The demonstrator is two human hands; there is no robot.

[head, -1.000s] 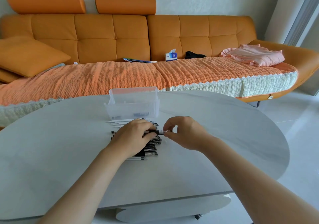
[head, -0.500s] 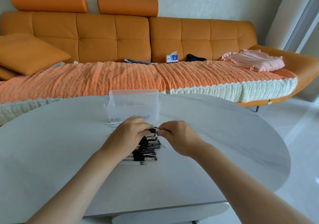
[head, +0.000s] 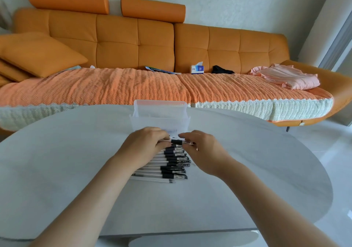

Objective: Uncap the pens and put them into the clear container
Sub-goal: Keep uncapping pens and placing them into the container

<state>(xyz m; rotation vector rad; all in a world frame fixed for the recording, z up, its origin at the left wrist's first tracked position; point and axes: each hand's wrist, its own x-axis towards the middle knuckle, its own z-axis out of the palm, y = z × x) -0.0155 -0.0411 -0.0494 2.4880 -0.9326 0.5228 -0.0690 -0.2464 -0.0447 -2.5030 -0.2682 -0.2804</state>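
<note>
A row of several black-gripped pens (head: 171,165) lies on the grey oval table (head: 76,170), just in front of the clear container (head: 160,116). My left hand (head: 144,147) grips the barrel of one pen (head: 176,142) above the far end of the row. My right hand (head: 202,149) pinches the clear cap at that pen's right end. The cap looks seated on the pen. Both hands hover close to the container's near wall.
An orange sofa (head: 133,42) with a knitted cover runs behind the table, carrying a cushion (head: 38,54), a tissue box (head: 197,69) and folded pink cloth (head: 287,77). White floor (head: 335,151) lies to the right.
Both hands have lifted one pen from the row and drawn together around it, moving slightly towards the container. The camera has tilted a little.
</note>
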